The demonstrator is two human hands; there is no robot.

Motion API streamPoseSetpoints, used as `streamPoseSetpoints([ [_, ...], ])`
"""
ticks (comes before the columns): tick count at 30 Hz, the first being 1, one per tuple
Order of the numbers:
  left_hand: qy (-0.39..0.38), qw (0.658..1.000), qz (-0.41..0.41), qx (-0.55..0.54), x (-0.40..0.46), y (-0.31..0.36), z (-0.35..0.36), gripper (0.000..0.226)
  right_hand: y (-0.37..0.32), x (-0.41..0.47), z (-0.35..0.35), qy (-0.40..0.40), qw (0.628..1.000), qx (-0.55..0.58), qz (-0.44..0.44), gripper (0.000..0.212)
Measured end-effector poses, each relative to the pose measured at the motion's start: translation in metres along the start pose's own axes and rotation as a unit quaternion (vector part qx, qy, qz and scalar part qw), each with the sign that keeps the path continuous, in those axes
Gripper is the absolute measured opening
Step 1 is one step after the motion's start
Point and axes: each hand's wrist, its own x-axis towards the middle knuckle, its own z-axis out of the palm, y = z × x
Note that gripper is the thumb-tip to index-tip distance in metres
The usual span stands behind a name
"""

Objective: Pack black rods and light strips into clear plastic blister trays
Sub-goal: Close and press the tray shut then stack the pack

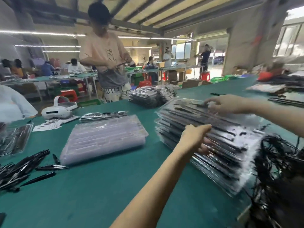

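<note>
A tall stack of filled clear blister trays (218, 145) holding black rods stands at centre right on the green table (107, 186). My left hand (195, 137) grips the stack's near left edge, thumb on top and fingers underneath a tray. My right hand (228, 104) reaches over the top tray's far end, fingertips touching it. A stack of empty clear trays (105, 137) lies to the left. Loose black pointed rods (21, 171) are scattered at the left edge. The frame is motion-blurred.
A tangle of black cables (279, 170) sits at the right. Another filled tray stack (148, 96) stands farther back. A white headset (57, 109) and paper leaflets (47, 125) lie at back left. A person in a pink shirt (105, 55) stands across the table.
</note>
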Motion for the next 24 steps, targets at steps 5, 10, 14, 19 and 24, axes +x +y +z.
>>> streamPoseSetpoints([
  [5, 0.087, 0.990, 0.055, 0.099, -0.019, -0.055, -0.029, 0.046, 0.035, 0.002, 0.058, 0.030, 0.998, -0.061, -0.005, 0.037],
  [10, 0.127, 0.986, -0.022, 0.109, -0.032, -0.092, -0.079, 0.027, 0.037, 0.010, 0.049, 0.021, 0.994, -0.097, -0.041, 0.031],
  [14, 0.158, 0.978, -0.071, 0.118, -0.046, -0.112, -0.111, 0.021, 0.017, 0.025, 0.039, 0.018, 0.987, -0.150, -0.048, 0.035],
  [19, 0.182, 0.973, -0.087, 0.115, -0.061, -0.130, -0.144, 0.016, -0.009, 0.040, 0.035, 0.029, 0.972, -0.230, -0.041, 0.031],
  [24, 0.192, 0.971, -0.103, 0.103, -0.072, -0.150, -0.168, 0.017, -0.026, 0.053, 0.033, 0.029, 0.957, -0.288, -0.011, 0.039],
])
